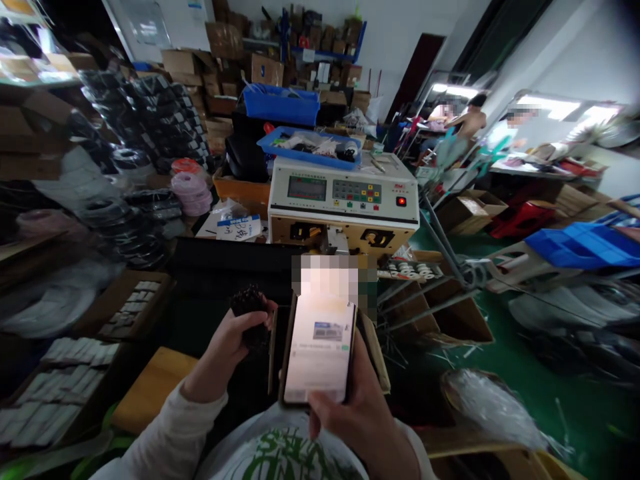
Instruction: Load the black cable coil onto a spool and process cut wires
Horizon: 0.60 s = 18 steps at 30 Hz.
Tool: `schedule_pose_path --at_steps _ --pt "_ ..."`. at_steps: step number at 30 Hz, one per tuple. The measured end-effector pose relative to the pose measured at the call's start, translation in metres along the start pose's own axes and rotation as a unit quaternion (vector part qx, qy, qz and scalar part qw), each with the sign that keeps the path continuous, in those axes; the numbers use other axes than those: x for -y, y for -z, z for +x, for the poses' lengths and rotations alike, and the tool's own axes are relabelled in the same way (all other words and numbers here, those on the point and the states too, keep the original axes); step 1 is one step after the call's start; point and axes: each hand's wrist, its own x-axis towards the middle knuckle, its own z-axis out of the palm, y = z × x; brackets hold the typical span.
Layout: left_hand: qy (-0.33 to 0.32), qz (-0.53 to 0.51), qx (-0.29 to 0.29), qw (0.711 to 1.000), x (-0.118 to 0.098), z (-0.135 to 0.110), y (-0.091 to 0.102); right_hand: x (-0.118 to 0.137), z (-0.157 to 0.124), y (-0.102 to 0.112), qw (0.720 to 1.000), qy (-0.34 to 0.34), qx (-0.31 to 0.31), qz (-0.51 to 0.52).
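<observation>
My right hand (357,407) is wrapped round a smartphone (320,363) with a lit screen, held upright in front of my chest. The thumb lies over the lower part of the screen, and the top of the phone is pixelated. My left hand (245,333) is closed round a bundle of thin dark pieces (250,301), perhaps cut wires; their kind is too dark to make out. Beyond both hands stands a white machine (345,190) with a display, a keypad and a glowing red switch.
A blue tray (310,147) of small parts sits on the machine. At left are stacks of wrapped cable coils (145,120) and boxes of white bundles (60,380). A cardboard box (445,313) is at right. Other people (470,120) sit at benches in the back right.
</observation>
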Motion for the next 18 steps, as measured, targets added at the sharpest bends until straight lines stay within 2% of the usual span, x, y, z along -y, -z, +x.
schedule_pose_path --at_steps 3,6,10,18 --pt "0.009 -0.014 0.031 0.999 0.000 0.000 -0.007 -0.004 0.008 0.007 0.998 0.012 -0.049 -0.027" --pt "0.026 0.008 0.056 0.998 0.000 -0.003 -0.018 -0.010 0.012 0.016 0.998 0.021 -0.045 -0.040" --pt "0.032 0.022 0.043 0.998 0.001 -0.006 -0.026 -0.018 0.012 0.023 0.998 0.013 -0.053 -0.035" --pt "0.024 0.059 0.018 0.998 0.006 -0.005 -0.029 -0.030 0.010 0.034 0.998 0.009 -0.065 0.008"
